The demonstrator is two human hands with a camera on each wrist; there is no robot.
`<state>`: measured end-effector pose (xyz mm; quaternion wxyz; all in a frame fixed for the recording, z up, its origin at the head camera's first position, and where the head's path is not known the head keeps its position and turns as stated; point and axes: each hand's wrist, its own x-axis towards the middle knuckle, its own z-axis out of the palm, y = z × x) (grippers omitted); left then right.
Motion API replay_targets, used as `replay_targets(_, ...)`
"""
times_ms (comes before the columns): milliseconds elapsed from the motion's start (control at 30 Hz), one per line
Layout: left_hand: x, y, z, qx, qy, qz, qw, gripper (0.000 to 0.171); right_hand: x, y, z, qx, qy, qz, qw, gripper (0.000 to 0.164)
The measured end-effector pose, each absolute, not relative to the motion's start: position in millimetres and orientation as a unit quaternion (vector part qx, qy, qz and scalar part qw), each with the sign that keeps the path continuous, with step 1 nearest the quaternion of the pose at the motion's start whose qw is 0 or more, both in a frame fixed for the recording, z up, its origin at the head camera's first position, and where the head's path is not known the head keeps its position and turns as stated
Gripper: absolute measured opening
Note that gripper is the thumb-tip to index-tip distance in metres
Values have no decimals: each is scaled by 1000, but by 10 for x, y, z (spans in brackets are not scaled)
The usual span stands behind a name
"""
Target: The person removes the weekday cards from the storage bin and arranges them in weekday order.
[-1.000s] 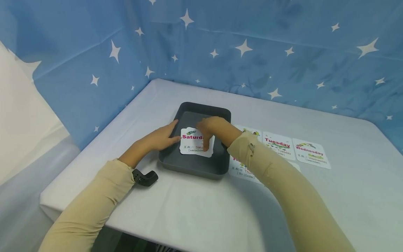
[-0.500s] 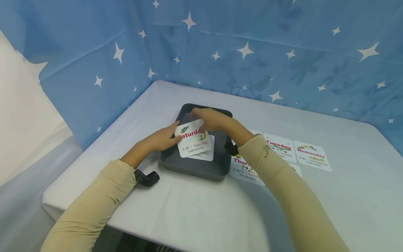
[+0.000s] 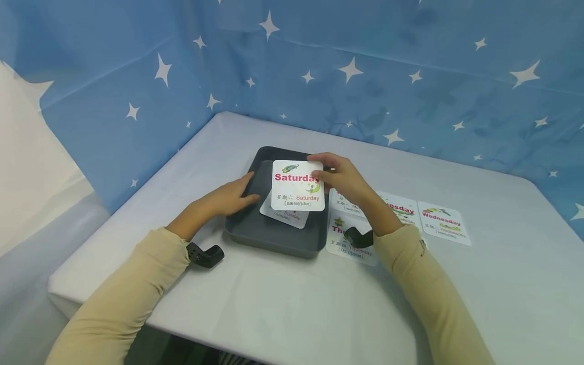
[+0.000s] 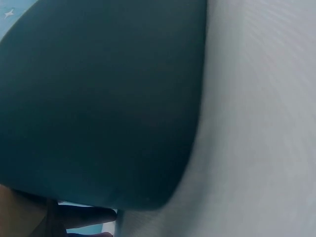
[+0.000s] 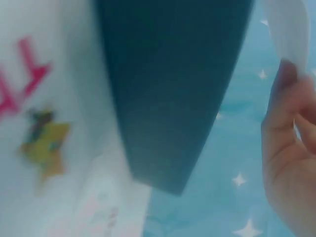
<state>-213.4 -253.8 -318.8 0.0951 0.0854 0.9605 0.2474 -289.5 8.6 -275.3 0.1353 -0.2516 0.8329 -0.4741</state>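
My right hand [image 3: 342,175] pinches the right edge of a white Saturday card [image 3: 292,188] between thumb and fingers, holding it raised over the dark grey tray [image 3: 274,242]. Below it, a Sunday card [image 3: 294,219] lies in the tray, its upper part hidden. At the tray's left rim rests my left hand [image 3: 228,197], fingers straight along the side and thumb reaching over the edge. The right wrist view shows the fingers [image 5: 282,98] of my right hand on the white card [image 5: 291,29] at the upper right.
Right of the tray lie several day cards, among them a Thursday card [image 3: 344,251], a partly covered Tuesday card [image 3: 401,205] and a Wednesday card [image 3: 444,223]. A white cloth covers the table [image 3: 255,294]. Blue star-patterned fabric [image 3: 388,61] hangs behind.
My right hand has lifted the Saturday card out of the tray and carried it up and to the right, uncovering part of the Sunday card. My left hand has stayed at the rim.
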Motion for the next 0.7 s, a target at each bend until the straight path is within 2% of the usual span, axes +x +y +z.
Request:
replay_targets(200, -2138, -2525, -3188, 89, 962, 240, 100, 73, -2847, 384, -2855, -227, 824, -502, 130, 42)
replay_targets(700, -2080, -2509, -3149, 107, 960, 239, 97, 72, -2480, 1502, -2824, -177, 874, -429, 145, 43)
